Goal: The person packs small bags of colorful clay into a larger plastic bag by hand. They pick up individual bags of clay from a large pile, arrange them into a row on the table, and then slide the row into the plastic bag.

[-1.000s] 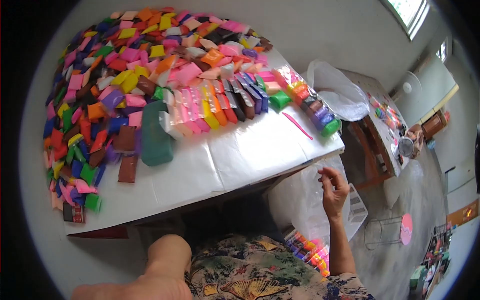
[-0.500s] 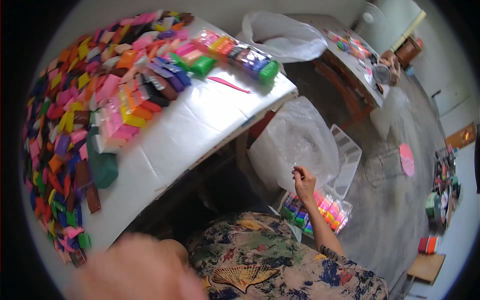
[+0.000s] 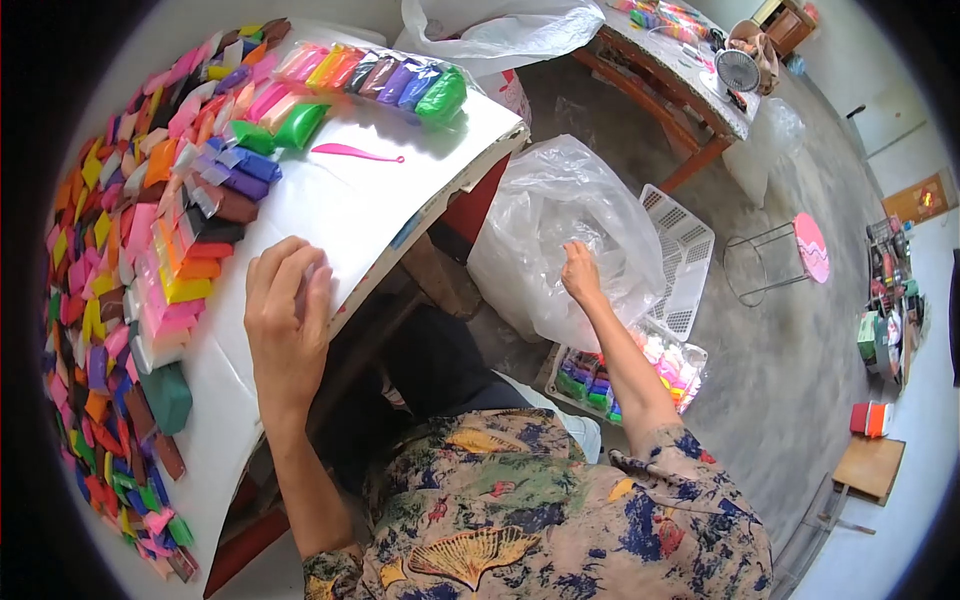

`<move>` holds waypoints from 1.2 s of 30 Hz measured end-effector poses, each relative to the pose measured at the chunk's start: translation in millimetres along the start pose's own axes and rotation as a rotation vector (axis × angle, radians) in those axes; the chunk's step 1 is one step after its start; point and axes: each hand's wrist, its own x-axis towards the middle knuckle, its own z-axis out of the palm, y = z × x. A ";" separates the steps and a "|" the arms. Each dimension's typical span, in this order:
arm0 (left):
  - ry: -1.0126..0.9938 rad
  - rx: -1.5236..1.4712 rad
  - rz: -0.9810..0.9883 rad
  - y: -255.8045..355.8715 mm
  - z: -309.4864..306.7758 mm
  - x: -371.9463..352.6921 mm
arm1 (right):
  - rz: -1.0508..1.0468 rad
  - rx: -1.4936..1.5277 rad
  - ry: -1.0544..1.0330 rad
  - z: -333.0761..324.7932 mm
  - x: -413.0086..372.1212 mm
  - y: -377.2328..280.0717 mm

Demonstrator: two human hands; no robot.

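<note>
My left hand (image 3: 288,310) is over the front edge of the white tabletop (image 3: 350,215), fingers loosely bent, thumb apart, and nothing visible in it. Near it lies a row of wrapped clay blocks (image 3: 185,285) in pink, yellow, orange and black. My right hand (image 3: 580,272) is over the mouth of a large clear plastic bag (image 3: 530,215), its fingers pinched together; what they hold, if anything, is too small to tell. Further back on the table are a pink modelling tool (image 3: 355,152) and a clear pack of coloured clay (image 3: 375,80).
A big heap of coloured clay packets (image 3: 110,290) covers the table's left side. A tray of packed clay (image 3: 590,385) is below my right forearm, beside a white plastic basket (image 3: 680,260). A pink-topped stool (image 3: 812,248) and a second table (image 3: 680,75) stand farther off.
My left hand has moved from close under the camera, where it was blurred, to the table's edge. The right hand has reached further over the plastic bag. The view has shifted.
</note>
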 end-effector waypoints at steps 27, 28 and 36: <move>0.016 0.111 -0.051 8.4 10.6 4.2 | -0.044 -0.352 -0.603 103.0 -16.7 26.4; 0.016 0.109 -0.048 8.8 10.2 4.0 | -0.030 -0.318 -0.563 107.3 -18.4 26.9; 0.015 0.145 -0.011 6.7 10.1 3.0 | 0.335 0.151 0.115 -13.3 -33.3 15.2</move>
